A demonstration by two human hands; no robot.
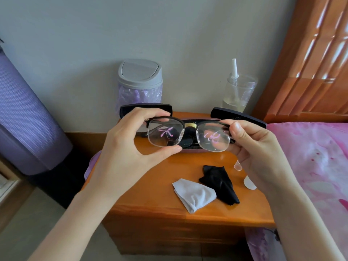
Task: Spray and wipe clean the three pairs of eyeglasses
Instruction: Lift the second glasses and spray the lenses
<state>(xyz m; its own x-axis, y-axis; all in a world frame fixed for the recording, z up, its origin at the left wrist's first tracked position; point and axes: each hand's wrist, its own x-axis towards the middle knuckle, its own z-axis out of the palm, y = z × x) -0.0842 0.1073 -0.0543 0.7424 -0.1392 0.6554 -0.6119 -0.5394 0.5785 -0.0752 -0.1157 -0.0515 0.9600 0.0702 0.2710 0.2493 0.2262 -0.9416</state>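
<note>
**Hold by the frame, then spray**

Head view: you have the glasses (166, 135) lifted above the nightstand (160, 185), in front of the open cases (239, 115). Your left hand (128, 147) pinches one lens rim, with fingers on the top bar and the thumb under the bare lower edge. Your right hand (258, 147) grips the other end near the hinge. Both lenses carry pink marks (212, 137), so I judge this pair not yet cleaned.

Move the left thumb off the glass edge and onto the frame corner, or it will likely smear what you wipe. One hand must let go to take the spray, so hold firm at the hinge with the right and free the left.

The spray may be the nozzle (234, 67) standing in the jar (243, 95) at the back. It may instead be the pale pieces (249, 182) half hidden under your right hand; I cannot tell which.

The white cloth (194, 194) and black cloth (219, 183) lie side by side near the front. Take one only after wetting both faces of each lens.
</note>
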